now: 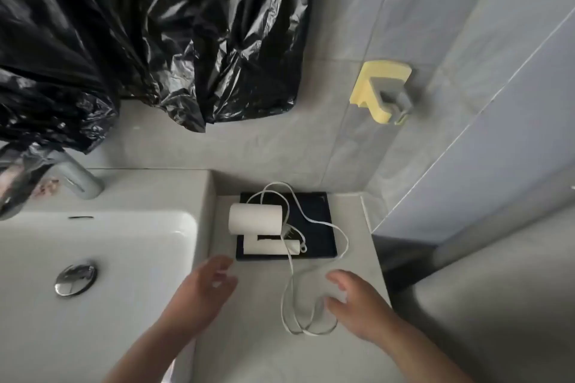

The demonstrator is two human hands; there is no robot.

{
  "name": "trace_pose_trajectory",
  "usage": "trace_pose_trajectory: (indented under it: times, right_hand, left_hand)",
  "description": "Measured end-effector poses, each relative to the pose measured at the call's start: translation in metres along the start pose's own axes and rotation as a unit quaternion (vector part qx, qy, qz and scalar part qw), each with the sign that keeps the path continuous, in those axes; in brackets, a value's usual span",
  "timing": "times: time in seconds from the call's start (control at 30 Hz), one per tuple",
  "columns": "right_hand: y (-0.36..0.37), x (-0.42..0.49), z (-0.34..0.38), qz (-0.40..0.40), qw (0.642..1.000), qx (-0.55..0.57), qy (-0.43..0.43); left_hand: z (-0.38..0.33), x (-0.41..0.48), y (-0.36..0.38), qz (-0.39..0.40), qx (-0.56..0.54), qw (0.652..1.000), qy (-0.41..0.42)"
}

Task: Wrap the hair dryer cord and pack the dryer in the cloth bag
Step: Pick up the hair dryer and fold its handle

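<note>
The fingers [222, 261] of the left hand [199, 292] are loosely spread and hold nothing; the right hand [357, 305] is spread too, its fingertips beside the loose loops of the white cord [287, 289], though blur hides whether they touch; the cord trails across the bench [255, 345] to the white hair dryer [255, 221], which lies on a dark tray [314, 227] just right of the sink [93, 242]; crumpled black plastic [155, 25] hangs above the tap [77, 177].

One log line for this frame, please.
stage: pre-grasp | hair dryer: on dark tray | cord: loose, unwrapped | left hand: open, empty | right hand: open, near cord | cloth bag: not in view
</note>
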State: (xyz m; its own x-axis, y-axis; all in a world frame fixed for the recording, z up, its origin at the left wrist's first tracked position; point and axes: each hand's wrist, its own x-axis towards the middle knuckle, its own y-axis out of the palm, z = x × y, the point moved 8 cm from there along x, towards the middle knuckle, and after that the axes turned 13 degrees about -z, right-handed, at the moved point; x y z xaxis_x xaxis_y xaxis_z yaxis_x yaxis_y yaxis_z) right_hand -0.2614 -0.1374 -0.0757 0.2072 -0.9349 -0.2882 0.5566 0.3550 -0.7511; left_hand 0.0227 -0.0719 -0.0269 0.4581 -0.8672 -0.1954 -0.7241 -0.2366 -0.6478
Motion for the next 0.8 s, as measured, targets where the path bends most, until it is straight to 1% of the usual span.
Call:
trace_pose_trajectory:
  times: [0.1, 0.13, 0.23, 0.33, 0.4, 0.53, 0.6, 0.7, 0.8]
  right_hand:
    - [0.002, 0.025, 0.005, -0.006, 1.0, 0.007, 0.002]
    - [0.003, 0.034, 0.008, -0.001, 1.0, 0.009, 0.008]
    - [0.016, 0.059, 0.011, 0.023, 0.998, 0.037, 0.038]
    - [0.031, 0.083, 0.017, 0.04, 0.997, 0.036, 0.046]
    - [0.044, 0.095, 0.021, 0.051, 0.997, 0.032, 0.047]
    - [0.054, 0.111, 0.027, 0.012, 0.999, 0.016, 0.031]
    - [0.054, 0.115, 0.026, -0.009, 0.999, 0.015, 0.041]
    - [0.06, 0.119, 0.026, -0.016, 0.999, 0.029, 0.042]
    - [0.066, 0.122, 0.029, -0.01, 0.999, 0.026, 0.036]
  left_hand:
    - [-0.002, 0.033, 0.008, -0.006, -0.016, 1.0, -0.017]
    - [-0.004, 0.043, 0.009, -0.005, -0.011, 1.0, -0.028]
    - [0.0, 0.068, 0.019, -0.016, -0.043, 0.996, -0.075]
    - [0.003, 0.092, 0.027, -0.05, -0.041, 0.993, -0.094]
    - [0.004, 0.101, 0.035, -0.048, -0.024, 0.993, -0.107]
    - [0.008, 0.114, 0.051, -0.041, -0.055, 0.985, -0.156]
    - [0.012, 0.12, 0.059, -0.035, -0.074, 0.981, -0.175]
    - [0.016, 0.126, 0.063, -0.047, -0.127, 0.971, -0.195]
    - [0.017, 0.131, 0.06, -0.071, -0.168, 0.964, -0.195]
